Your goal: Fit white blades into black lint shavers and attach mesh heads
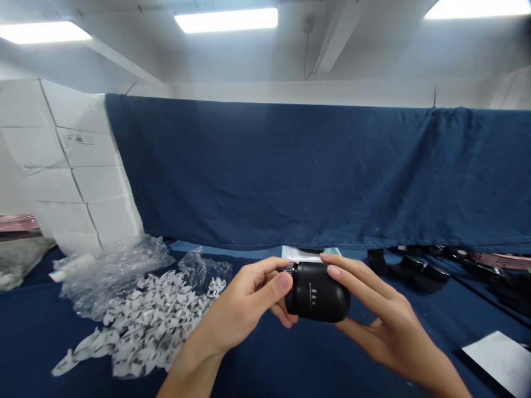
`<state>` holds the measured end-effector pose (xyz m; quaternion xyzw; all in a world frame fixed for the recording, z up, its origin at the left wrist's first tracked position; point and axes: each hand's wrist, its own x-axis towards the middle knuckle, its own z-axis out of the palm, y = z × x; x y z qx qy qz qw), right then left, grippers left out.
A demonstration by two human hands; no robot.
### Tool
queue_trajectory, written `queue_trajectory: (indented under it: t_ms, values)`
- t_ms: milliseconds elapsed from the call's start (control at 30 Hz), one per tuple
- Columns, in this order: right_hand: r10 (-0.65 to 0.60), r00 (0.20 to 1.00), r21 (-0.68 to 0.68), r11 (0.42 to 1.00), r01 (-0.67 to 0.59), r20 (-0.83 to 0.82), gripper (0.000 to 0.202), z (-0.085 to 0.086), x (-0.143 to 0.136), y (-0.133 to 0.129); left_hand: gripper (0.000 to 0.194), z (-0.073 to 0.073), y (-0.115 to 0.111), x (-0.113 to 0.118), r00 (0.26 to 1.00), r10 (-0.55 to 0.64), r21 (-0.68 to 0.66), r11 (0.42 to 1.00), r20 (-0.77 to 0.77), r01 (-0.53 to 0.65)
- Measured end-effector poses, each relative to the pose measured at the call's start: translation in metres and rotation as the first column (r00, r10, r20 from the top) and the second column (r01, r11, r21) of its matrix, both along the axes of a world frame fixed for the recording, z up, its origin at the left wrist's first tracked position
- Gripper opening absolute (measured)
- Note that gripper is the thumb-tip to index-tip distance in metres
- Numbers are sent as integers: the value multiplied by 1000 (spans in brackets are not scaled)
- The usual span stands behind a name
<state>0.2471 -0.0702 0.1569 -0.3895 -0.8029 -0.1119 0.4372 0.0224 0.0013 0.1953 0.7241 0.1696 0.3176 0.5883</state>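
Note:
A black rounded cylindrical device (321, 293) with small light markings lies sideways between my hands, above the dark blue cloth. My left hand (249, 296) grips its ribbed left end, with the thumb on the near side and other fingers behind and below. My right hand (373, 309) holds the rounded right end, its fingers over the top and the thumb underneath. Just behind the device, a white and teal box or sheet (290, 254) is partly hidden.
Many small white and grey pieces (157, 320) are heaped at the left beside crumpled clear plastic (112, 273). White boxes (103, 182) are stacked behind. Black curved parts (423, 276) and a white sheet (501, 359) lie right. A blue curtain (290, 177) hangs across the back.

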Motion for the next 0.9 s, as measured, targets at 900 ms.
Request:
queue_trajectory:
  t_ms: [900]
  values:
    - [114, 795, -357, 850, -389, -595, 76, -9, -29, 6, 42, -31, 0, 14, 792, 402, 793, 216, 459, -569]
